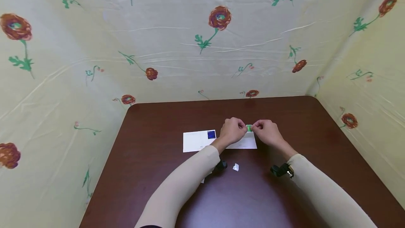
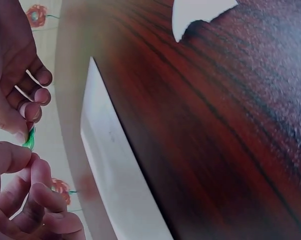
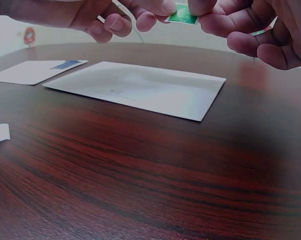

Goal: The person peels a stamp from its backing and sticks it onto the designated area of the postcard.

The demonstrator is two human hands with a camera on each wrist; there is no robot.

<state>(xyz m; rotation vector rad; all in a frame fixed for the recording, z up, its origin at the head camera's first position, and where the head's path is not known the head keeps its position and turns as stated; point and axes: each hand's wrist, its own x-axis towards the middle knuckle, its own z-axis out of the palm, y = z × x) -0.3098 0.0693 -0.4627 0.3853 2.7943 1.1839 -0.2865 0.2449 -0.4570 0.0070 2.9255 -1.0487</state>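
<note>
A small green stamp (image 1: pixel 249 128) is stretched between both hands, its face turned toward the right wrist camera. My left hand (image 1: pixel 233 130) pinches one side of it with thumb and index finger. On the opposite side, my right hand (image 1: pixel 268 131) pinches it the same way. Below the hands lies a white envelope (image 1: pixel 243 143), its upper left part hidden by the left hand in the head view. In the right wrist view the stamp (image 3: pixel 183 15) is held up above the envelope (image 3: pixel 140 87), clear of it.
Left of that envelope lies a second white envelope (image 1: pixel 194 141) with a dark blue stamp (image 1: pixel 211 134) in its upper right corner. A torn white paper scrap (image 1: pixel 236 167) sits nearer on the brown table (image 1: pixel 158 171). Another white bit (image 1: pixel 203 181) peeks out by the left sleeve.
</note>
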